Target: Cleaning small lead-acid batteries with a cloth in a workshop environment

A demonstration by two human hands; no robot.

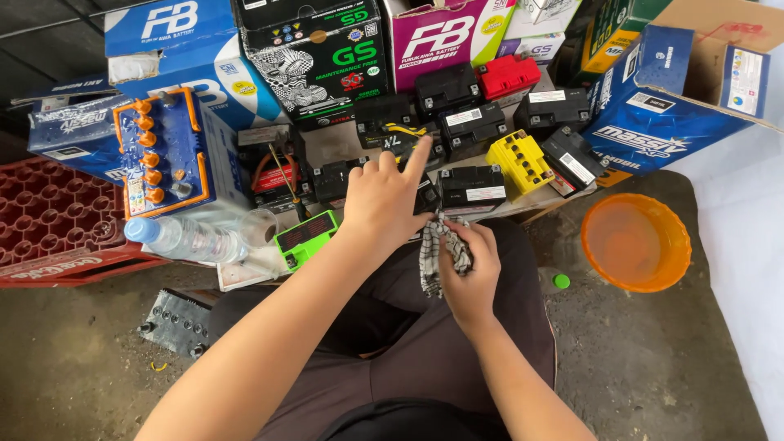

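Batteries (pixel 472 189), small and mostly black, crowd a low board in front of the seated person. Left hand (pixel 384 200) reaches over them, forefinger stretched out, other fingers curled, gripping nothing; whether the fingertip touches a battery is hard to tell. Right hand (pixel 467 263) is clenched around a checked cloth (pixel 433 253), which hangs over the lap, its upper part hidden inside the fist. Beside the knee stands an orange bowl (pixel 635 242).

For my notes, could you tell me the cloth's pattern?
The cloth in the right hand is black-and-white checked; head view.
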